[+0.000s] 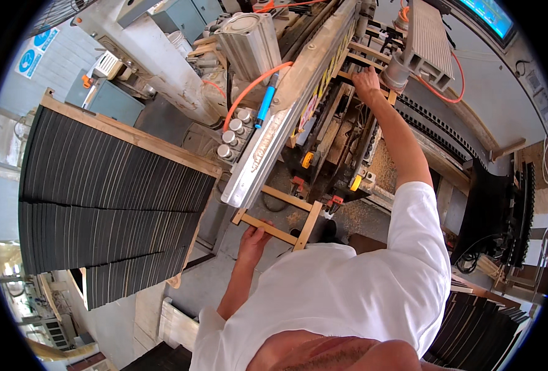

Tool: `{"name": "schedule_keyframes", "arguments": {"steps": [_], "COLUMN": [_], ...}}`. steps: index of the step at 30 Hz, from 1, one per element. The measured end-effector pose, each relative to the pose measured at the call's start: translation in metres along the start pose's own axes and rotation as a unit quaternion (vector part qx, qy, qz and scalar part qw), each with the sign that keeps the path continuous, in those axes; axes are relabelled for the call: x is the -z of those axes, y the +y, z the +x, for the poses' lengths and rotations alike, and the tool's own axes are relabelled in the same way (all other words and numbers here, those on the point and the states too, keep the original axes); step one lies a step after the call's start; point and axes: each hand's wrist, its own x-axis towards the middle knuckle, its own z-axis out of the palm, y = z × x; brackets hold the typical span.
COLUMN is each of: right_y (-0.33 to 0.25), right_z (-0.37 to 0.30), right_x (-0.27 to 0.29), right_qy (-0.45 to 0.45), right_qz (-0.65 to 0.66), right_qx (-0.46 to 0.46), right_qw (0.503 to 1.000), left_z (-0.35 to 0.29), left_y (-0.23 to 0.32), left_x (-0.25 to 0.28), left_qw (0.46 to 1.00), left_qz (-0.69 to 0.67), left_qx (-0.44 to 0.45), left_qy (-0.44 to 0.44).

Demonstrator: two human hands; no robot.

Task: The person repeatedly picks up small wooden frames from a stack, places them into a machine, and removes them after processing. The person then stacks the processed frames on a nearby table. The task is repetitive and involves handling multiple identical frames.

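Note:
My left hand (252, 244) grips the near rail of a small rectangular wooden frame (311, 224), which it holds low beside the machine's end. With my right arm stretched far forward, my right hand (366, 85) is closed on a second wooden frame (370, 51) lying in the machine. Its fingertips are partly hidden by the hand itself. Close to that hand stands a round metal cylinder foot (396, 71) below a ribbed metal housing (431, 40).
On the left rises a large stack of black-edged boards (116, 198). A long metal beam (267, 157) with a blue marker-like tube (266, 102) runs between my arms. Yellow knobs (355, 183) and sawdust (385, 164) are on the machine. More dark boards (475, 328) stand behind me, lower right.

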Motion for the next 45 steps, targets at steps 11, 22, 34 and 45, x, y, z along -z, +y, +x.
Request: {"name": "schedule_keyframes", "arguments": {"steps": [11,22,34,45], "right_y": [0.029,0.046,0.070,0.041], "right_z": [0.058,0.072,0.098,0.069], "right_x": [-0.024,-0.036,-0.087,-0.027], "right_qy": [-0.054,-0.057,-0.003,0.029], "right_qz": [0.086,0.145,0.131,0.127], "right_qx": [-0.011,0.020,0.064,0.091], "right_qw": [0.995,0.988,0.989,0.987], "left_z": [0.004,0.039,0.028,-0.001], "left_y": [-0.022,-0.053,-0.066,-0.067], "left_x": [0.012,-0.014,-0.026,-0.003], "left_qw": [0.995,0.993,0.971,0.913], "left_qz": [-0.037,-0.032,-0.018,0.016], "left_qx": [-0.010,0.000,-0.047,-0.113], "left_qy": [0.089,0.110,0.233,0.392]}}
